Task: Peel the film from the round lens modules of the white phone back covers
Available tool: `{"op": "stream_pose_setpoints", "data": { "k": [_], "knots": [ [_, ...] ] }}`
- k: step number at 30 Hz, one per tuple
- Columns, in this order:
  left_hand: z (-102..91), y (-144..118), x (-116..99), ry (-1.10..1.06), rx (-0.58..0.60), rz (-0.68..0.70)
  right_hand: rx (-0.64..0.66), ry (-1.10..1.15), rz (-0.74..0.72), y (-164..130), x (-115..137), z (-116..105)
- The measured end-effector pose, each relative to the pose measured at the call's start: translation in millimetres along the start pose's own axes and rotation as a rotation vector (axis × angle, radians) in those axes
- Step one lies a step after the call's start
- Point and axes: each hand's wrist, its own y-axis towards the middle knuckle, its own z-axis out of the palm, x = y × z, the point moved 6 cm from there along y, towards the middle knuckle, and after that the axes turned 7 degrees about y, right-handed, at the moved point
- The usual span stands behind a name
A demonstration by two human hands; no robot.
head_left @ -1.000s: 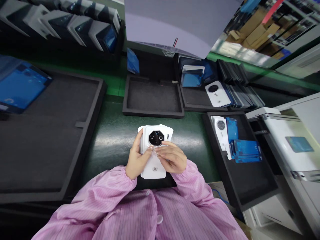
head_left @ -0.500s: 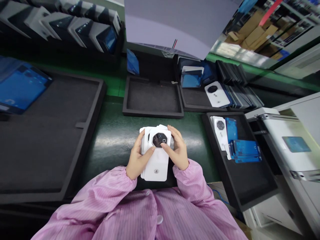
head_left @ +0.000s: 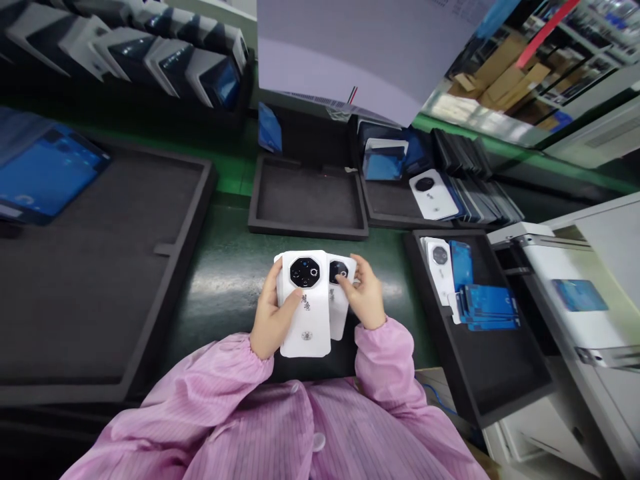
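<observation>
Since half a second ago the top white back cover has slid off the stack: right hand [head_left: 367, 297] now holds a second cover [head_left: 340, 293] apart, just right of the stack, edges overlapping. Left hand [head_left: 270, 320] fingers wrap the stack of white back covers [head_left: 305, 303] from the left edge, thumb on the face. Right fingers pinch the separated cover near its top corner.

Cover look: white, glossy, rounded corners, black octagonal camera block near the top, small grey logo low down, dark marking mid-face.

Count: two covers clearly visible in hand; stack depth behind the front one can't be told.

Beyond the fingers: empty-looking black foam tray [head_left: 307, 200]. Right of the fingers: black tray [head_left: 480, 353] with white covers and blue-filmed parts. Left: large black foam tray [head_left: 100, 267].

Surface: dark green counter [head_left: 220, 280]. Pink striped sleeves at bottom.
</observation>
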Motion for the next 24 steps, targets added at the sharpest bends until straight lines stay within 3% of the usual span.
{"op": "stream_pose_setpoints", "data": {
  "k": [3, 7, 10, 16, 20, 24],
  "knots": [
    [0.8, 0.3, 1.7, 0.016, 0.018, -0.004, -0.113, -0.264, -0.204, -5.9, 22.6, 5.1],
    [0.7, -0.3, -0.8, 0.142, 0.012, 0.080, -0.234, -0.074, -0.391, -17.8, 54.3, 0.1],
    [4.5, -4.1, -6.2, 0.327, 0.034, 0.235, -0.163, 0.037, -0.356, -22.4, 61.0, 6.6],
    [11.3, -15.6, -13.2, 0.608, 0.027, 0.512, -0.079, 0.160, -0.162, -19.9, 47.0, 15.1],
    [9.9, -14.2, -11.5, 0.580, 0.027, 0.487, -0.089, 0.136, -0.218, -22.3, 52.7, 14.8],
    [8.2, -7.2, -4.8, 0.378, 0.077, 0.301, -0.149, -0.069, -0.569, -34.3, 75.9, 16.9]
  ]
}}
